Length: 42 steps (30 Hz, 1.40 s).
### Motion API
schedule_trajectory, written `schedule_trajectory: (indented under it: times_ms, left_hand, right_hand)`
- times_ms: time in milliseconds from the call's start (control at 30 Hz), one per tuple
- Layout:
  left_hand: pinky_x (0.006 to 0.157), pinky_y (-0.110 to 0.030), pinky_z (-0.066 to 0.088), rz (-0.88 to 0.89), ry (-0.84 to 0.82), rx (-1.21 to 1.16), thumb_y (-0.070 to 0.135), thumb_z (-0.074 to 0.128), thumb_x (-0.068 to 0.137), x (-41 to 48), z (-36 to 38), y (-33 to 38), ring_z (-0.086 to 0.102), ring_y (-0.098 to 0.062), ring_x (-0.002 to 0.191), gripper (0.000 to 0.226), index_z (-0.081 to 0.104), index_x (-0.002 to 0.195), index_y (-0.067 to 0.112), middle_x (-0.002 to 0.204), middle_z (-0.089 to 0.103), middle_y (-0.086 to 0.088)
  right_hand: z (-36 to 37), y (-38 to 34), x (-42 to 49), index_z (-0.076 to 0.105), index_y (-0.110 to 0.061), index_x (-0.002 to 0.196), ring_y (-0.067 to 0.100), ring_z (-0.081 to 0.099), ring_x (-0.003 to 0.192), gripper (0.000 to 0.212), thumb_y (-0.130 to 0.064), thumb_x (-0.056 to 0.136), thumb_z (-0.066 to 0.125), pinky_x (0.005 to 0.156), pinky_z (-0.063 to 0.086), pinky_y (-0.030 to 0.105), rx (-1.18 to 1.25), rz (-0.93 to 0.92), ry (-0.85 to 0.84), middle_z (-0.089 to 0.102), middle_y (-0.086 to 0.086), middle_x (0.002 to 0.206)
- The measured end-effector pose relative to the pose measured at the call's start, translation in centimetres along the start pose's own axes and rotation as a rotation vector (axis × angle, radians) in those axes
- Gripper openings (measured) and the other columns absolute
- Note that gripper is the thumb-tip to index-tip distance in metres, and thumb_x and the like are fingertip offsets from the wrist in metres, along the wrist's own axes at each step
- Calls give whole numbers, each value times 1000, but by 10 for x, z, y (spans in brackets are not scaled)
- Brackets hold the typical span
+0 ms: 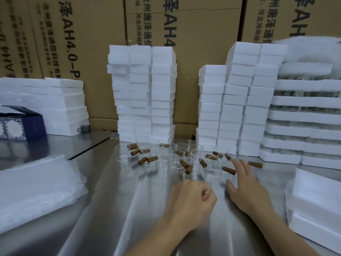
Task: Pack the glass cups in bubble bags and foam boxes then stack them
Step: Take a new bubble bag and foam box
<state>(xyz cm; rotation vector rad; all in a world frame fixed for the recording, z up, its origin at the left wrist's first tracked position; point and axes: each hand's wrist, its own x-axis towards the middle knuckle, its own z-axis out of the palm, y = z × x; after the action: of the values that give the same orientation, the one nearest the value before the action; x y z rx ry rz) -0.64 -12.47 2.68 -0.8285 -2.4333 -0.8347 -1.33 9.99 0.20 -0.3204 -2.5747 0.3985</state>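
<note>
Left hand [191, 198] fingers [206, 194] curled, empty; right hand [247, 189] fingers [239, 167] spread beside upright glass cups [177, 158].

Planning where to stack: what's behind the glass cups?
Behind the cups stand two clusters of stacked foam boxes, with cartons behind them. The stacks cover whatever sits directly behind them.

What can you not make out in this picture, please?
Head view:
- Left hand: curled; the fist hides whether it holds anything.
- Glass cups: transparent and blurred, count unclear.
- Foam trays, right: contents between layers too blurred.
- Blue box: cut off by left edge.
</note>
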Motion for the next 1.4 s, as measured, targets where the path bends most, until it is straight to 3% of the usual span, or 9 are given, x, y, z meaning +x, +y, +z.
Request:
schedule_trajectory:
  times_ms: [100,233,333,467,700,900,1200,1300,1400]
  left_hand:
    - [49,-20,33,-25,297,5,47,52,95,2,-60,-28,47,-15,56,41,42,62,25,57,49,4]
    - [61,-29,44,-279,613,213,50,52,97,-8,-185,-130,65,-6,77,14,60,92,41,88,70,21]
    - [84,-42,45,-621,352,568,50,52,102,-32,-241,-214,65,-30,120,42,58,137,28,136,68,1]
    - [130,-55,16,-902,-208,617,57,22,113,-70,-223,-270,13,-29,165,72,17,170,15,179,16,-6]
    - [129,-58,21,-863,-143,551,34,15,117,-46,-249,-239,29,-36,159,54,40,159,11,173,32,-13]
    - [111,-44,36,-525,32,374,41,16,116,27,-254,-122,44,-38,147,56,51,154,19,160,51,-15]
    - [101,-43,46,-179,-398,184,38,25,114,37,-35,17,58,-32,129,42,60,131,22,141,63,-7]
    - [129,-53,19,-118,-570,279,49,22,114,17,26,16,22,-27,162,60,33,165,20,174,28,-3]
    - [133,-54,2,-92,-614,265,60,19,111,13,45,3,-1,-20,166,72,13,172,24,181,4,3]
  right_hand:
    - [4,4,3,2,-45,162,30,53,140,75,-50,101,46,97,52,47,6,43,-72,6,-8,175]
    - [7,13,7,-6,-57,157,38,54,136,77,-60,96,41,95,54,56,29,72,-91,10,-12,173]
    - [23,40,22,0,-66,152,39,53,137,77,-68,86,39,95,56,61,-10,112,-105,18,-15,168]
    - [56,78,47,-2,-75,147,40,63,124,81,-81,77,38,81,62,61,-3,155,-165,22,-19,163]
    - [47,72,40,2,-79,143,39,60,128,79,-74,73,37,89,59,60,38,125,-189,28,-16,163]
    - [-5,20,6,11,-62,152,34,59,131,72,-65,86,42,99,53,50,-92,71,-121,26,-12,168]
    - [-10,13,2,27,-48,155,28,60,127,68,-46,93,55,93,55,43,-11,76,-66,27,-9,166]
    - [-3,14,3,26,-45,157,26,60,126,68,-44,95,55,93,55,43,14,50,-43,28,-10,165]
    - [1,15,3,27,-48,153,23,59,128,61,-51,98,52,92,56,43,37,13,-3,28,-12,165]
